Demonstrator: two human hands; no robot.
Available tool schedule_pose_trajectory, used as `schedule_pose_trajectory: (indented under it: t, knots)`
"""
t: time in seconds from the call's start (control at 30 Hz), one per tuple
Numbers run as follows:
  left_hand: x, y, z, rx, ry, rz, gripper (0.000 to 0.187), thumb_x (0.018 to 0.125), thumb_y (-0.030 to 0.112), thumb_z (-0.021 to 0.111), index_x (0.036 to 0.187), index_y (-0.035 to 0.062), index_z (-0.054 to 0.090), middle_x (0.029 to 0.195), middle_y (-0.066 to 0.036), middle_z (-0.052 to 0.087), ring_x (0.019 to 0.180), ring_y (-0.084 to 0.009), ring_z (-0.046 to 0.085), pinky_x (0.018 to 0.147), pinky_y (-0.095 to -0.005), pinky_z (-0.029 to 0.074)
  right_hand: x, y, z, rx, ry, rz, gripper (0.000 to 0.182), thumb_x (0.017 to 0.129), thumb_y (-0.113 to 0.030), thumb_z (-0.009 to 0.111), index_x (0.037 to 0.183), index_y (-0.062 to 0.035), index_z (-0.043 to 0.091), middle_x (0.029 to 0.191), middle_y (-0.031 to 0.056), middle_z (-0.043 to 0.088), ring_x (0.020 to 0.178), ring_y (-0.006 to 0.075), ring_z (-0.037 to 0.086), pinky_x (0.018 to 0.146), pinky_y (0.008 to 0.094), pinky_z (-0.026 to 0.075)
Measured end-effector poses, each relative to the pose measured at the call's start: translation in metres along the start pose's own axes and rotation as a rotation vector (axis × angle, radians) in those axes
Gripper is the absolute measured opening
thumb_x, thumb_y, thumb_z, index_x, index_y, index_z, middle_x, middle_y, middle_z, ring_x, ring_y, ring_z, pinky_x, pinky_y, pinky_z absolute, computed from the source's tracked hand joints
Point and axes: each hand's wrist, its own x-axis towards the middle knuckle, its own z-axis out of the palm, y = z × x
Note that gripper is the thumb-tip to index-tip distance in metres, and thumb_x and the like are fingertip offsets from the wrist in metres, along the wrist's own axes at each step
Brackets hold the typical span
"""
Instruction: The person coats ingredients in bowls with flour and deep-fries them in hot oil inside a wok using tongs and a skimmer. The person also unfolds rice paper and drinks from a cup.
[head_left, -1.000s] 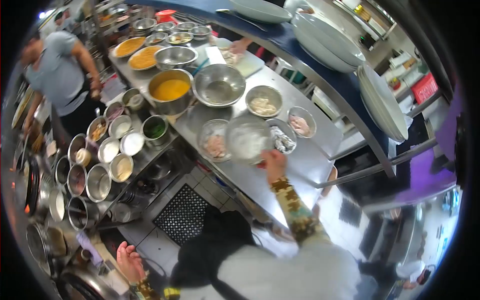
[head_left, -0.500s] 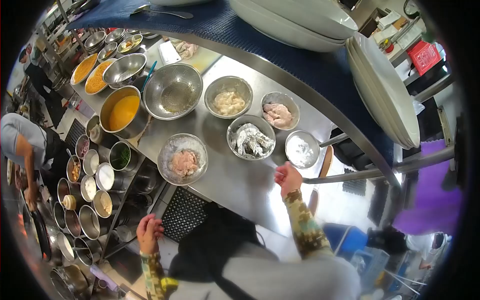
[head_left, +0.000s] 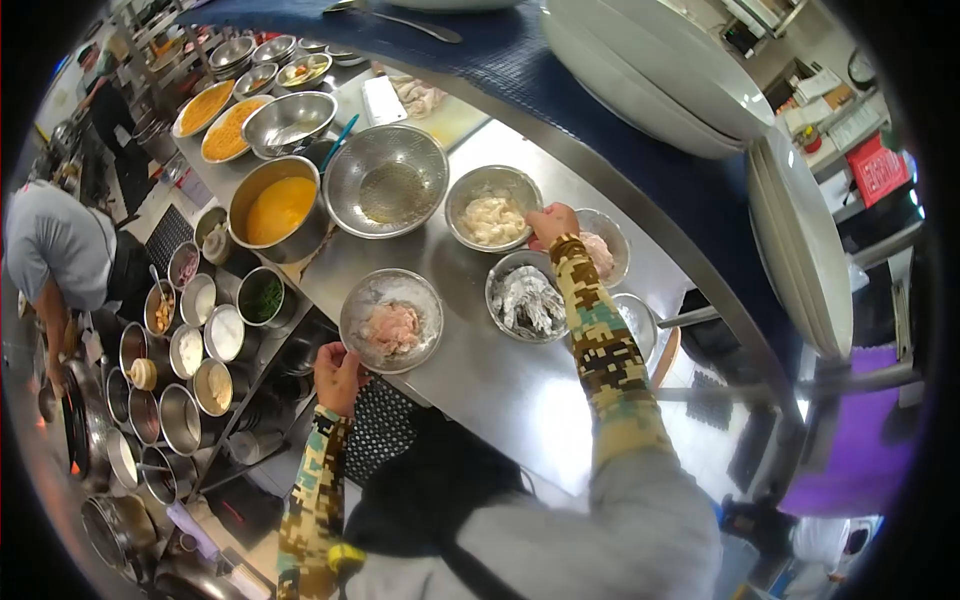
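In the head view, my right hand reaches across to the right rim of a steel bowl holding pale, wet pieces. Its fingers are closed at that rim. My left hand is at the lower left rim of another steel bowl, with its fingers curled against the edge. Inside that one lies pink minced-looking meat with white powder around it. Below my right hand stands a bowl of white-coated dark strips. My right forearm partly hides a bowl of pink paste and a bowl of white powder.
A large perforated bowl and a pot of orange liquid stand at the back left. Several ingredient tins fill the left side. An overhead shelf carries stacked white plates. A co-worker stands at far left.
My right hand has moved up and left from beside the powder bowl to the bowl of pale pieces. My left hand has risen to the meat bowl's rim. The view has shifted.
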Motion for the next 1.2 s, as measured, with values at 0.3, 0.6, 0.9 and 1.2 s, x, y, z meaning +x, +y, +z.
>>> schedule_pose_trajectory:
  t: [0.3,0.6,0.9,1.2]
  knots:
    - [0.009,0.003,0.003,-0.067,0.058,-0.084,0.016,0.089,0.015,0.062,0.093,0.0022,0.052,0.072,-0.005,0.060,0.052,-0.0120,0.059,0.046,-0.0249,0.051,-0.035,-0.047,-0.044,0.526,-0.160,-0.088,0.024,0.081,-0.014,0.059,0.101,0.0001,0.058,0.080,0.0123,0.066,0.060,0.0204,0.066,0.052,0.0328,0.058]
    - [0.018,-0.005,0.000,-0.059,0.013,-0.112,0.018,0.087,0.015,0.064,0.098,0.0031,0.056,0.080,-0.005,0.061,0.063,-0.0155,0.062,0.054,-0.0301,0.055,-0.057,-0.065,-0.098,0.575,-0.108,-0.346,0.024,0.089,-0.028,0.062,0.106,-0.0107,0.063,0.087,0.0041,0.069,0.070,0.0152,0.067,0.059,0.0300,0.056]
    - [0.013,0.005,0.004,-0.091,0.009,-0.103,0.017,0.088,0.014,0.064,0.092,0.0042,0.052,0.075,-0.003,0.061,0.057,-0.0109,0.061,0.048,-0.0243,0.053,-0.048,-0.040,-0.105,0.642,-0.184,-0.340,0.028,0.093,-0.035,0.059,0.110,-0.0133,0.063,0.093,0.0035,0.070,0.074,0.0142,0.067,0.062,0.0298,0.056]
    - [0.011,0.002,0.003,-0.109,0.013,-0.127,0.018,0.086,0.015,0.065,0.097,0.0050,0.054,0.079,-0.003,0.059,0.061,-0.0130,0.059,0.053,-0.0278,0.052,-0.068,-0.041,-0.099,0.604,-0.169,-0.244,0.017,0.089,-0.018,0.060,0.102,-0.0074,0.061,0.087,0.0046,0.067,0.069,0.0151,0.067,0.055,0.0286,0.057]
